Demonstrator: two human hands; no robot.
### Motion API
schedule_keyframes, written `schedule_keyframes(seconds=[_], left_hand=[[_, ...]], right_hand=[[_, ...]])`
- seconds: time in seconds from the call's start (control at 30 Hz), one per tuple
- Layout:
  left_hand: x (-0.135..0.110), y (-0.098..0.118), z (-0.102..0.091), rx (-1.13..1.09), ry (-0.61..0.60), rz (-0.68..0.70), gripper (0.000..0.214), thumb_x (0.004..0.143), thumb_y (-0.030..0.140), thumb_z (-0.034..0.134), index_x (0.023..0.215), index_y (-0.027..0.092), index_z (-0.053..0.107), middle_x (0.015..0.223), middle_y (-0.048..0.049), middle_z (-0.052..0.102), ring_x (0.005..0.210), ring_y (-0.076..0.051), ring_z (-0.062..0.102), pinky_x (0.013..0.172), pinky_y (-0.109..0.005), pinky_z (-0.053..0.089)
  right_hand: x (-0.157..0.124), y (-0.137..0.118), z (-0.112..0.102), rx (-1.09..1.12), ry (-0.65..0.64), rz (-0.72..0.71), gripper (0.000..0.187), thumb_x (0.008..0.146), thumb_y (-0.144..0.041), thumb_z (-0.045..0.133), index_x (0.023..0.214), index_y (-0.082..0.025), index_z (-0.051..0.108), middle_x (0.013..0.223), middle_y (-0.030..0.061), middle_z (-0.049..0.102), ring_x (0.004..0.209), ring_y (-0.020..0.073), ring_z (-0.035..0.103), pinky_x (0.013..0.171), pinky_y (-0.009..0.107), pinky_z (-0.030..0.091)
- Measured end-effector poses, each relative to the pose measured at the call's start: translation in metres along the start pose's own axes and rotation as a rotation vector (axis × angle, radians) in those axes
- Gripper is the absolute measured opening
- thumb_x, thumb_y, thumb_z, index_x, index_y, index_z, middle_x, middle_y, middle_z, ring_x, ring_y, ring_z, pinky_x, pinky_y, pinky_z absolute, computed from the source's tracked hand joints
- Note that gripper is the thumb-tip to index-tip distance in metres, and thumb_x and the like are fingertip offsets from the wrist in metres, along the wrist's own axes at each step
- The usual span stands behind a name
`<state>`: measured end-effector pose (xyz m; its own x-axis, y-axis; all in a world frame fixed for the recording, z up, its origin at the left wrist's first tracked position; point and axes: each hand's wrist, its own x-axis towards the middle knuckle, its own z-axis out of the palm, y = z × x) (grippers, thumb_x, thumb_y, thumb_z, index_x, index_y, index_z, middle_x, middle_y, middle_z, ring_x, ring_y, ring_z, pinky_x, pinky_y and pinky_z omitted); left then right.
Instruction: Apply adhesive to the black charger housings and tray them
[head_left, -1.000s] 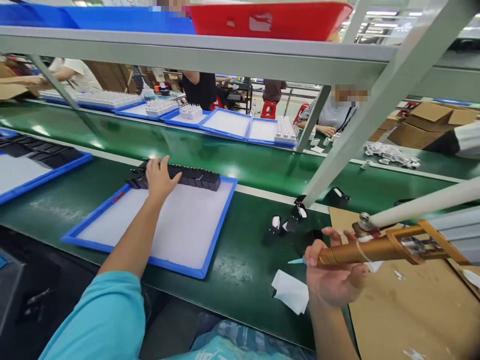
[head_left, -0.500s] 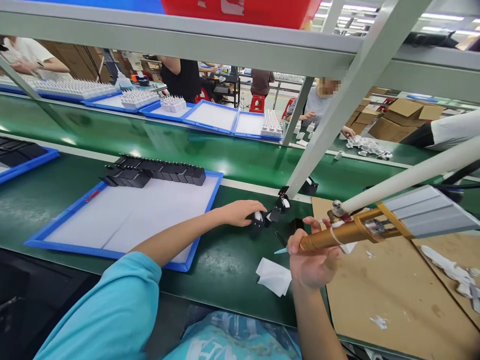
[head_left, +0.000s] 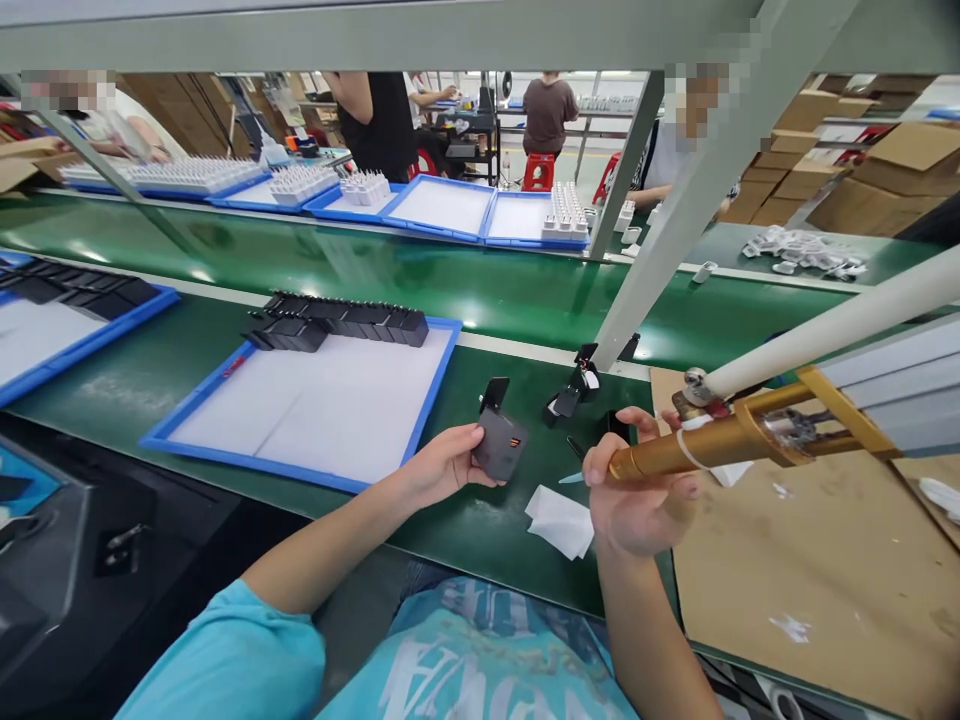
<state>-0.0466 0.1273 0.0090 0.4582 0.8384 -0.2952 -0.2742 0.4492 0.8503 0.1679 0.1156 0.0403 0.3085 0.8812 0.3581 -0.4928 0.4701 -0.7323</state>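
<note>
My left hand grips a small black plastic case by its left edge, raised above the green bench. A black flap stands up from its top, and its flat side has a small orange mark. My right hand is wrapped round a gold cylindrical tool tilted beside a white pole. A pale blue pointed tip shows left of that hand; whether it belongs to the tool I cannot tell. Beyond the hands lie more black cases with raised flaps. White paper lies just below.
A blue-rimmed tray holds rows of black cases; another such tray is at left. Brown cardboard covers the bench at right. A slanted metal post rises ahead. People work across the green belt.
My left hand has picked up a black case from the group near the post and drawn it back towards me. My right hand stays on the gold tool. The view has shifted.
</note>
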Motion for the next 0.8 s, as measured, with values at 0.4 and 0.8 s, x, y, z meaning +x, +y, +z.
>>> schedule_keyframes(seconds=[0.4, 0.8], left_hand=[[-0.006, -0.016, 0.0, 0.564, 0.131, 0.216, 0.043, 0.082, 0.049, 0.065, 0.112, 0.019, 0.061, 0.105, -0.0083, 0.068, 0.09, -0.022, 0.066, 0.078, -0.035, 0.054], [0.001, -0.017, -0.014, 1.114, 0.126, 0.263, 0.067, 0.078, 0.042, 0.071, 0.136, 0.025, 0.041, 0.124, -0.0084, 0.055, 0.111, -0.024, 0.055, 0.093, -0.037, 0.047]], right_hand=[[0.0, -0.001, 0.001, 0.017, -0.005, -0.006, 0.04, 0.08, -0.057, 0.054, 0.109, -0.03, 0.056, 0.1, -0.0009, 0.058, 0.04, 0.0078, 0.054, 0.035, 0.026, 0.039], [0.0, 0.001, -0.001, 0.024, -0.02, -0.02, 0.04, 0.081, -0.057, 0.054, 0.11, -0.031, 0.058, 0.1, -0.0012, 0.058, 0.04, 0.0077, 0.054, 0.035, 0.026, 0.038]])
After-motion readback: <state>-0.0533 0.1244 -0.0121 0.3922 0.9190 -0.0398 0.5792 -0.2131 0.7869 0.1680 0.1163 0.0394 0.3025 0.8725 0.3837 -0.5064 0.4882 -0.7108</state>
